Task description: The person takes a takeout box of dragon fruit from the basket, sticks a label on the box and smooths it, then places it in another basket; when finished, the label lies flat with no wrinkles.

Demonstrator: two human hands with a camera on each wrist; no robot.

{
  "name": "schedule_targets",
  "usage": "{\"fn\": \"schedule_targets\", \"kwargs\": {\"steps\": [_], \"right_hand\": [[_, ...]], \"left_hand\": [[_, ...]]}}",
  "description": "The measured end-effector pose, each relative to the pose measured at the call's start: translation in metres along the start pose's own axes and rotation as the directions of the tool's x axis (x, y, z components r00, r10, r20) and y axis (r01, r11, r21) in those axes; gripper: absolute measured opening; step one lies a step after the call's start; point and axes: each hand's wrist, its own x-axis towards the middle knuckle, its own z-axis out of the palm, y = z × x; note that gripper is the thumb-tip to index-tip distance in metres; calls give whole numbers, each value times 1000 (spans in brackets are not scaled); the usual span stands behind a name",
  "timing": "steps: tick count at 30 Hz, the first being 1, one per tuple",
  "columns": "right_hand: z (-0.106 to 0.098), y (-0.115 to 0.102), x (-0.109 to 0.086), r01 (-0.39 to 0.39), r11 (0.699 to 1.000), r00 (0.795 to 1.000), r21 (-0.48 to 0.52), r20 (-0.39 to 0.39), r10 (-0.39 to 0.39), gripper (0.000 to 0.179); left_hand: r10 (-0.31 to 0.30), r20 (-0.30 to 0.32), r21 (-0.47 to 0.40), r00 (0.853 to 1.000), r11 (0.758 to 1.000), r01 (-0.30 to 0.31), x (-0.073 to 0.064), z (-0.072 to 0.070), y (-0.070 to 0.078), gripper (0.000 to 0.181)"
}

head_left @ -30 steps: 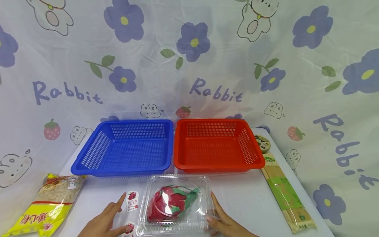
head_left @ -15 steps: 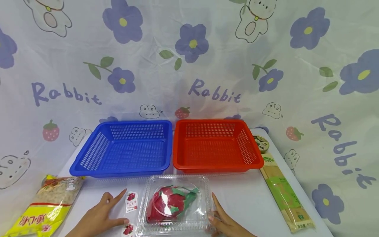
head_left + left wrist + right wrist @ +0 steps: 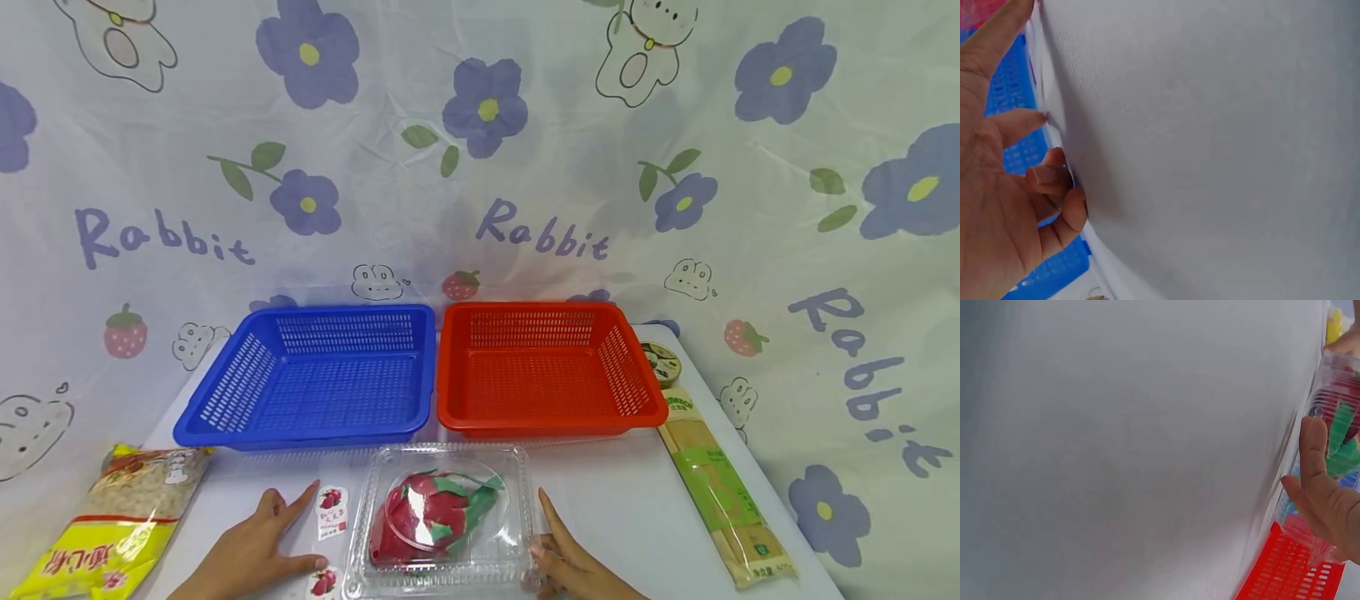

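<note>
A clear, ribbed, roughly square plastic clamshell box sits on the white table between the two hands, holding a red dragon fruit with green leaf tips. Being nearly as deep as it is wide, the box has no marked long axis, but the fruit inside lies aslant: its rounded red end points to the near left and its green tips to the far right. The right hand is the nearer one, set along the box's right side with its thumb tip at the rim and its index finger stretched forward beside the wall; its fingers are extended, not wrapped around anything, and how firmly they press cannot be told. For the left hand the box lies to the right, clearly apart, with thumb and index finger spread wide, the other fingers partly bent, and nothing in its grasp. Two white stickers printed with dragon fruit fill that gap: the upper sticker just beside the index fingertip, the lower sticker by the thumb tip. Straight ahead of the box, its far edge comes close to the front of the blue plastic basket on the left and the red plastic basket on the right, roughly facing the seam between them.
</note>
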Motion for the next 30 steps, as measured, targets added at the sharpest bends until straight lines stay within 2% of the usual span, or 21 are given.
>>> {"fn": "schedule_targets", "kwargs": {"steps": [6, 11, 18, 26, 30], "right_hand": [[-1, 0, 0, 6, 1000, 1000, -21, -9, -6, 83], [-1, 0, 1, -15, 1000, 1000, -17, -27, 15, 84], [-2, -1, 1, -8, 1000, 1000, -22, -28, 7, 85], [-1, -1, 1, -15, 1000, 1000, -6, -27, 15, 84], [-2, -1, 1, -13, 1000, 1000, 14, -23, 13, 84]], "left_hand": [[26, 3, 9, 1000, 1000, -26, 2, 1, -2, 112], [23, 21, 9, 1000, 1000, -23, 7, -3, -2, 113], [3, 77, 20, 997, 1000, -5, 13, -9, 0, 107], [-1, 89, 12, 996, 1000, -1, 12, -9, 0, 102], [16, 86, -2, 996, 1000, -16, 10, -7, 0, 98]]}}
